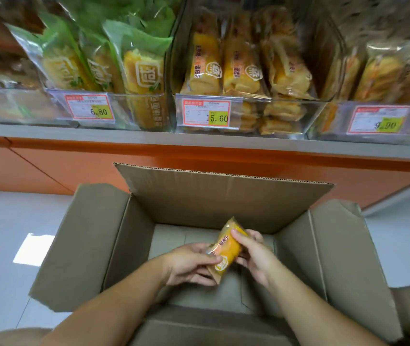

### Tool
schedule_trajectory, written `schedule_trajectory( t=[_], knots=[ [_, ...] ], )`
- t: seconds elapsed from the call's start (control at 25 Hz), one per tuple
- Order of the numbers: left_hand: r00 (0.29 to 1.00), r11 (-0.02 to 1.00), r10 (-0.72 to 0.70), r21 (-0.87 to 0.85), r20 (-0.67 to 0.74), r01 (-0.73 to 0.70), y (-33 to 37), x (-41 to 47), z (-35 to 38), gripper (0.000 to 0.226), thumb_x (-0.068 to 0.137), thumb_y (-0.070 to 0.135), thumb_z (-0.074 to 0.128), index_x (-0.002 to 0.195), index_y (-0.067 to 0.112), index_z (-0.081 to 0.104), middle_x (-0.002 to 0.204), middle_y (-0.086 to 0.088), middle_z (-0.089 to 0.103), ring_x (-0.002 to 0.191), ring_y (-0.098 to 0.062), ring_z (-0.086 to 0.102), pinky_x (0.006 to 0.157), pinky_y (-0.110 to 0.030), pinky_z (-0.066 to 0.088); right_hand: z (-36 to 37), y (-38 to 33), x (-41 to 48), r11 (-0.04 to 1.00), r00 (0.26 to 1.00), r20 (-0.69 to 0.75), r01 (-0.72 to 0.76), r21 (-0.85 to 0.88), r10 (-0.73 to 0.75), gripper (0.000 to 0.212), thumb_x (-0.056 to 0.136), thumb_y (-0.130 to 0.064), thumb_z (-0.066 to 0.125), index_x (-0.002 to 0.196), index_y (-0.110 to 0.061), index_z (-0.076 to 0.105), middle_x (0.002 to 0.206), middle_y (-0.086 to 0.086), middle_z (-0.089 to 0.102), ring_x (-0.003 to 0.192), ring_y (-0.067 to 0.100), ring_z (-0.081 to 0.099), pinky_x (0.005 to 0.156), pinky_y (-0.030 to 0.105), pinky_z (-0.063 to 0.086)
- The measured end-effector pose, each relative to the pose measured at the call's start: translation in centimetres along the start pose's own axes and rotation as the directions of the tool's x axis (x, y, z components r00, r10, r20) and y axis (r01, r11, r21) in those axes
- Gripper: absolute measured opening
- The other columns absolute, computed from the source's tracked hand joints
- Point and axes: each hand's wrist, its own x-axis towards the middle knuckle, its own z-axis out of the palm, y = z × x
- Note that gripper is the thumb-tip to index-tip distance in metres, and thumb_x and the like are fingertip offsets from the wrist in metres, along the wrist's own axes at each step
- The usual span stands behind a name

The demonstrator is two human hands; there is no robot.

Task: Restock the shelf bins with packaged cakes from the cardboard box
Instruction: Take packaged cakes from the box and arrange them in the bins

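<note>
While it hangs tilted over the open cardboard box (114, 245), the 1 packaged cake (226, 248) is held by both hands: the left hand (189, 265) curls round its lower end, the right hand (254, 253) pinches its upper side. It looks light, soft and crushable, its film slick; gentle holds near the sealed ends suit best.

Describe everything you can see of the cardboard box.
The box is brown corrugated cardboard, open at the top, its four flaps folded outward; the far flap stands nearly upright. It sits on the pale floor before the orange shelf base. Its bare bottom shows; no packs lie in the visible part. The left hand and right hand hold one cake pack over its opening, without clearly touching its walls.
</note>
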Motion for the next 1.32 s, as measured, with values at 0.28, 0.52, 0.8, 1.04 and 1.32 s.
schedule_trajectory(
  t=[0.28,0.52,0.8,1.04,1.32],
  knots=[
    [0.996,0.996,0.092,-0.019,-0.001,-0.092,1.1,-2.7,1.2,0.039,0.090,0.019,0.067,0.127,0.012,0.056,0.112,-0.022,0.067,0.096,-0.027,0.072,0.090,-0.041,0.057,0.1,-1.8,-2.8,0.996,0.996,0.013,0.093,-0.009,-0.093,0.038,0.083,-0.025,0.072,0.113,-0.011,0.055,0.118,0.016,0.065,0.102,0.024,0.065,0.067,0.032,0.055],
    [0.977,0.983,0.179,0.064,-0.113,-0.172,2.5,-4.7,1.4,0.040,0.090,0.025,0.069,0.128,0.021,0.058,0.110,-0.008,0.071,0.099,-0.020,0.067,0.095,-0.038,0.053,1.3,-3.8,-5.0,1.000,0.984,0.179,-0.003,0.025,-0.001,0.053,0.079,-0.040,0.067,0.127,-0.020,0.055,0.123,0.012,0.065,0.113,0.029,0.062,0.100,0.047,0.046],
    [0.880,0.784,0.458,0.522,-0.122,-0.336,8.2,-11.3,2.4,0.035,0.086,0.017,0.073,0.117,0.030,0.061,0.105,0.007,0.070,0.090,-0.004,0.068,0.084,-0.027,0.056,6.7,-7.7,-11.2,0.920,0.942,0.207,0.310,-0.239,-0.264,0.050,0.076,-0.026,0.075,0.122,-0.025,0.056,0.107,-0.002,0.072,0.100,0.017,0.069,0.092,0.037,0.053],
    [0.323,0.136,0.943,0.982,-0.086,-0.134,18.2,-19.3,4.8,0.051,0.094,0.039,0.059,0.142,0.035,0.043,0.139,0.016,0.048,0.126,0.000,0.046,0.107,-0.023,0.041,9.4,-19.3,-16.7,0.562,0.689,0.129,0.672,-0.482,-0.713,0.039,0.083,-0.042,0.068,0.117,-0.037,0.051,0.109,-0.021,0.063,0.099,-0.002,0.060,0.079,0.019,0.048],
    [0.202,-0.354,0.933,0.853,0.297,0.383,24.1,-16.1,2.5,0.062,0.095,0.054,0.031,0.140,0.017,0.052,0.149,-0.004,0.048,0.147,-0.026,0.028,0.117,-0.052,0.018,14.4,-34.8,-13.0,0.342,0.494,0.080,0.702,-0.625,-0.866,0.047,0.087,-0.044,0.066,0.127,-0.021,0.054,0.121,0.001,0.065,0.104,0.020,0.063,0.085,0.029,0.048]
  ],
)
